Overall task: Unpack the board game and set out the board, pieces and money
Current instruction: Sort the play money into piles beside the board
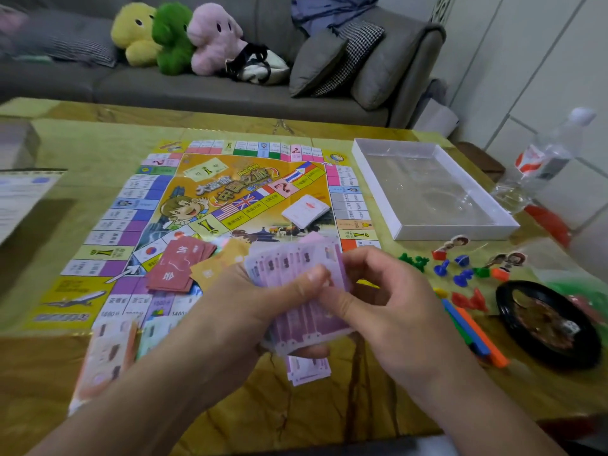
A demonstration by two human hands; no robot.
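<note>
Purple paper play money [296, 291] sits in a fanned stack low in the middle of the view, above the near edge of the yellow-green table [49, 366]. The left hand [250, 311] has its grip closed on the stack, thumb on top and fingers under it. The right hand [385, 297] pinches the right edge of the same notes. A few more purple notes [307, 370] lie on the table just below the hands. The flat, colourful paper game board [210, 205] is spread open behind the hands. On it lie a pile of red cards [177, 264], a tan card [210, 268] beside them, and a stack of white cards [306, 210] farther back. Orange and green paper notes [108, 350] lie at the board's near left corner. To the right are small blue, red and green plastic pieces [460, 268], coloured sticks [473, 330], a black round dish [546, 324], and a white empty box tray [427, 189]. Three plush toys [174, 37] sit on a grey sofa [197, 87] behind the table.
</note>
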